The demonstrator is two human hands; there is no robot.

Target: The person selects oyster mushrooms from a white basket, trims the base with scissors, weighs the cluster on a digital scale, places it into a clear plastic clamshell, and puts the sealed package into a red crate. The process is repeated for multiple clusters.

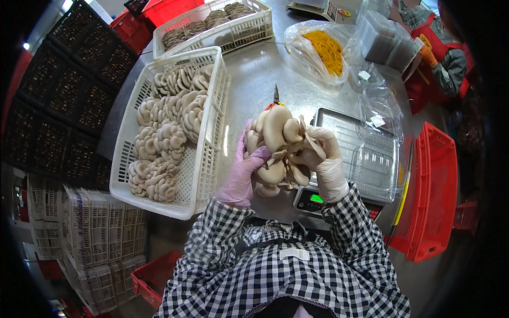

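A cluster of oyster mushrooms (275, 129) is held up between my two gloved hands over the steel table. My left hand (242, 171), in a lilac glove, grips its left side with the thumb across the front. On the right side, my right hand (328, 167) in a white glove pinches an outer mushroom cap. Just beyond the cluster lie pointed scissors (276, 97), their handles partly hidden by it. A digital scale (306, 202) with a lit display sits by my right hand, and a clear plastic tray (358, 151) rests on it.
To the left, a white plastic crate (204, 175) holds oyster mushroom clusters; another crate (246, 33) stands behind. A bag of yellow strands (324, 49) and stacked clear containers (377, 37) are at the back right. A red crate (433, 194) stands at right, near a co-worker's orange-gloved hand (427, 55).
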